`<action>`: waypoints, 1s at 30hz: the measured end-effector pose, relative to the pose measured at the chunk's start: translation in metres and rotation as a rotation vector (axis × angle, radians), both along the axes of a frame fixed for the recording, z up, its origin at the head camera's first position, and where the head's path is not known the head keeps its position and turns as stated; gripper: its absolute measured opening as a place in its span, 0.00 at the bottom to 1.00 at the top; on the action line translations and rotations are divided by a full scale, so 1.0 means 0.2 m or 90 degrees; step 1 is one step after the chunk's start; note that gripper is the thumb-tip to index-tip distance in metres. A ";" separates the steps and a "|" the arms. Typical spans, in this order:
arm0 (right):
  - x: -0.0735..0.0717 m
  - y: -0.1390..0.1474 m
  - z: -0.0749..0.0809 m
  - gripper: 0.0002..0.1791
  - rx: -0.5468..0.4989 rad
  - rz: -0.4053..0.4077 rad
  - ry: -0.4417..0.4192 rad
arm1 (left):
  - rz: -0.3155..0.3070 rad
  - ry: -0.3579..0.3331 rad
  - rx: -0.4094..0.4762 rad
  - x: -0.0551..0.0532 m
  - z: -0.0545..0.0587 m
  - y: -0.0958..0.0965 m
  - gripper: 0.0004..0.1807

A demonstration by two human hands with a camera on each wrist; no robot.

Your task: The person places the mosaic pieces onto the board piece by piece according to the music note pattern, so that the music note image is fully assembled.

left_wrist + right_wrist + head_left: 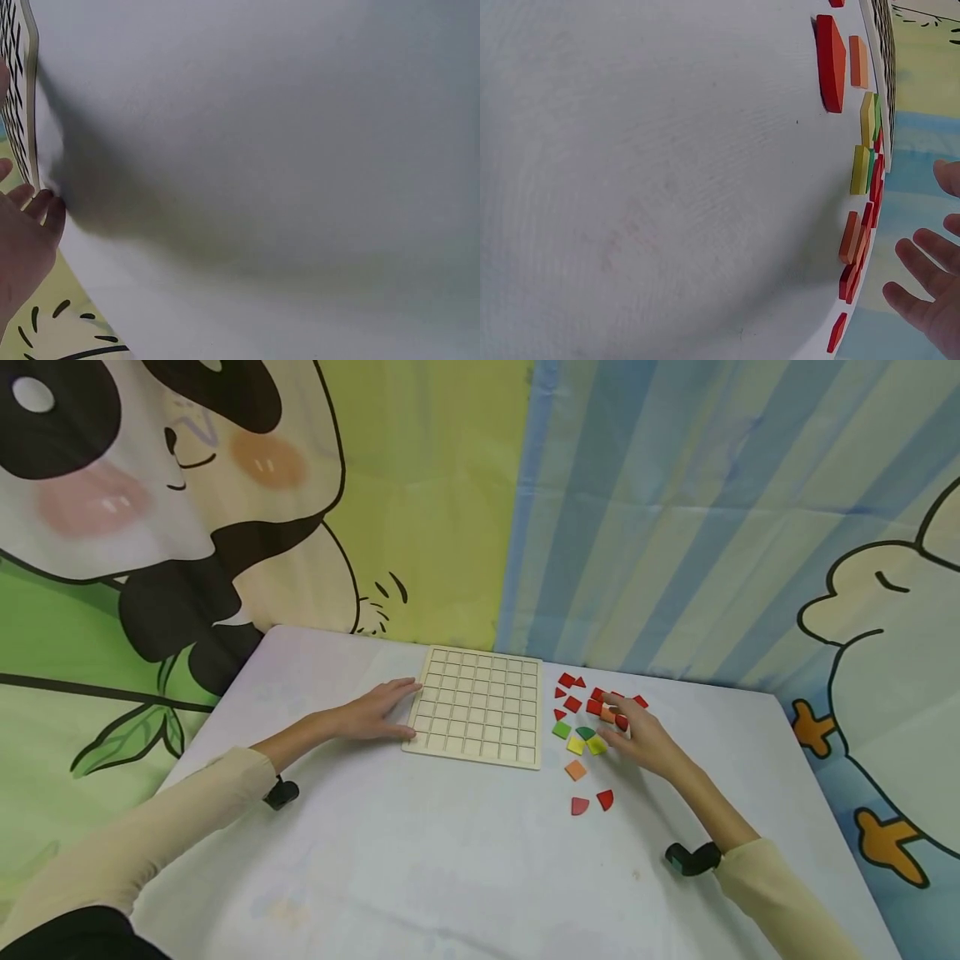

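Note:
A pale wooden board (480, 708) marked with a grid of squares lies flat on the table. My left hand (375, 710) is at its left side, thumb and fingertips touching the edge; the left wrist view catches that hand (28, 244) beside the board's rim (31, 105). To the right of the board, my right hand (639, 737) hovers over small flat coloured pieces, partly hiding some. Its spread fingers (911, 304) hold nothing in the right wrist view. Among the pieces are red ones (572, 704), a light green square (561, 729), a yellow piece (596, 745) and an orange square (575, 770).
Two red rounded-edge pieces, one (580, 807) beside the other (605, 799), lie nearer the front. A white cloth (450, 860) covers the table. Printed cartoon curtains (435, 502) hang directly behind it. Each wrist wears a small black device.

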State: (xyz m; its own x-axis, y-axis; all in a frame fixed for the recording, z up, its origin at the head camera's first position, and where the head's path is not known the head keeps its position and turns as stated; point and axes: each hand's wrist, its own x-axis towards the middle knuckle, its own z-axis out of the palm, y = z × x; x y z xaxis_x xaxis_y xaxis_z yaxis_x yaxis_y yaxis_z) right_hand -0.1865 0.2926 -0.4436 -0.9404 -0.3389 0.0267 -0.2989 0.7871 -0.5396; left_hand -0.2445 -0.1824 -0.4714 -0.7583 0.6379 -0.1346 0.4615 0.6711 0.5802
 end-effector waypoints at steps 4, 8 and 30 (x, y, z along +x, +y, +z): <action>0.00 0.00 0.00 0.36 -0.006 -0.002 -0.009 | -0.011 -0.007 -0.005 0.00 0.01 0.00 0.50; -0.01 0.00 0.00 0.36 -0.006 -0.003 -0.012 | -0.019 -0.003 -0.013 0.00 0.01 -0.01 0.52; -0.18 0.18 0.00 0.29 0.073 -0.046 -0.004 | -0.053 0.009 -0.118 -0.01 0.05 0.03 0.51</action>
